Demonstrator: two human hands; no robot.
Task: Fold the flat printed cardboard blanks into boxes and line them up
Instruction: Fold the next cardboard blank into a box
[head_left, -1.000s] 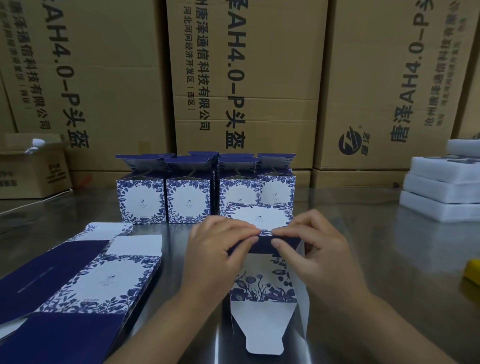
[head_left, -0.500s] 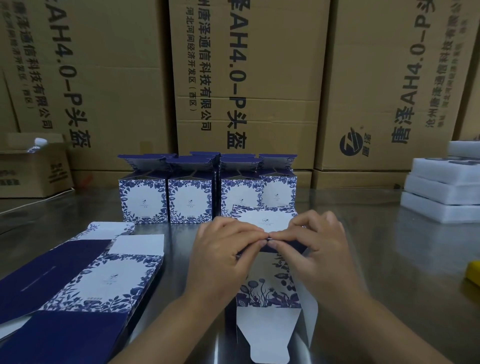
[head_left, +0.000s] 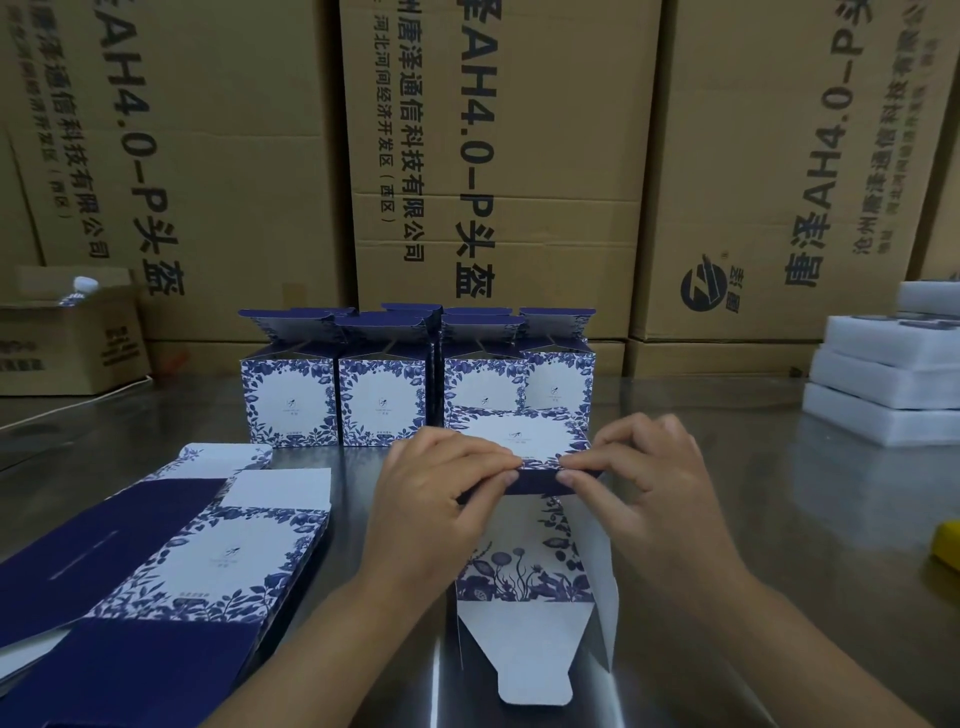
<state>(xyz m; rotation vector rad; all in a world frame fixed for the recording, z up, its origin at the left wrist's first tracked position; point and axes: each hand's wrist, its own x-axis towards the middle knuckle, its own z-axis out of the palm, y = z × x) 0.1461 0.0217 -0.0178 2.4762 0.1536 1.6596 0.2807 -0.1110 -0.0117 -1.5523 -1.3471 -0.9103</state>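
On my feed the only body parts in shot are two hands and two forearms. Left hand (head_left: 441, 499) and right hand (head_left: 639, 483) are both bare, with knuckle creases showing on the backs. The nails I can make out on the right thumb and forefinger are short and plain; the left-hand nails are too small to call. Left forearm (head_left: 311, 649) and right forearm (head_left: 769, 639) are bare along their whole visible length, wrists included, down to the bottom of frame. Everything above the forearms is off camera, so I can't tell what clothing is worn.
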